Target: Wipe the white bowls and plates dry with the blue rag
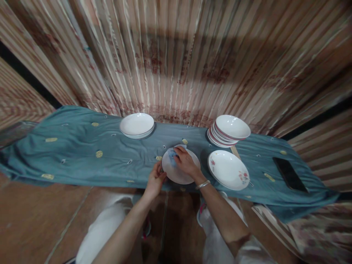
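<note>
A white plate [183, 175] lies in front of me near the front edge of the cloth-covered table. My left hand [156, 178] grips the plate's left rim between thumb and fingers. With my right hand [187, 160], which has a silver bangle at the wrist, I press a light blue cloth [172, 157] onto the plate's upper left. Part of the cloth is hidden under my fingers. Close by on the right are white oval plates [228, 168] with a red flower print, seemingly stacked.
A stack of white plates [137, 124] stands at the back left. Stacked bowls [232, 128] with red rims are at the back right. A black phone [290, 175] lies on the right of the teal tablecloth [77, 154]. Pleated curtains [170, 66] hang behind the table.
</note>
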The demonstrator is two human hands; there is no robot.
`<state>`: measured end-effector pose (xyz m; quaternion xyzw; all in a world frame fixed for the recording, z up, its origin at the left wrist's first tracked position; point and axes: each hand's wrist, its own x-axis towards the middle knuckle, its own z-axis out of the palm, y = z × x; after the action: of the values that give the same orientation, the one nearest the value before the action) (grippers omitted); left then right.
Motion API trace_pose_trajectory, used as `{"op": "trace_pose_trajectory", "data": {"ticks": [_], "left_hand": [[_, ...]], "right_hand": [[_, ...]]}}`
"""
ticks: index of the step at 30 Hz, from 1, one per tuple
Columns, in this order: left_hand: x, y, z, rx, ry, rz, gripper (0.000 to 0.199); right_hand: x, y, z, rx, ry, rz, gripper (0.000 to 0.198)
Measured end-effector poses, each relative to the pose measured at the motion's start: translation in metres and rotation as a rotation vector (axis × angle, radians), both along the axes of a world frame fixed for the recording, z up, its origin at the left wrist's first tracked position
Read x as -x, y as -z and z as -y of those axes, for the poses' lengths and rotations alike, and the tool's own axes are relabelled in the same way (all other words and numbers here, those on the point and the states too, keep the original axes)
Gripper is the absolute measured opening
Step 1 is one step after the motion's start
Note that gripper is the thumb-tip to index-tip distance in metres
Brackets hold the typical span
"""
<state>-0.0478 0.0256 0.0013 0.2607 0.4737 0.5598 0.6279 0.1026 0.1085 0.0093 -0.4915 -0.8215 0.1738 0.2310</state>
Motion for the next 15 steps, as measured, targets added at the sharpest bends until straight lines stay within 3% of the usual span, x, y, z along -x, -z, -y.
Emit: {"op": "trace_pose_trajectory", "data": {"ticks": [4, 8, 12, 15], "left_hand": [[-0.002, -0.006, 0.003, 0.077, -0.052, 0.056, 0.053], [-0.002, -0.012, 0.004, 0.107, -0.073, 0.117, 0.05], [-0.002, -0.011, 0.003, 0.107, -0.085, 0.092, 0.049], [-0.003, -0.009, 0.001, 0.081, -0.066, 0.052, 0.048]], "right_hand": [[0.013, 0.004, 0.008, 0.079, -0.172, -0.224, 0.04], [0.012, -0.003, 0.022, 0.221, -0.343, -0.319, 0.031], [-0.002, -0.017, 0.034, 0.383, -0.434, -0.225, 0.026], [-0.017, -0.026, 0.039, 0.428, -0.436, -0.054, 0.023]]}}
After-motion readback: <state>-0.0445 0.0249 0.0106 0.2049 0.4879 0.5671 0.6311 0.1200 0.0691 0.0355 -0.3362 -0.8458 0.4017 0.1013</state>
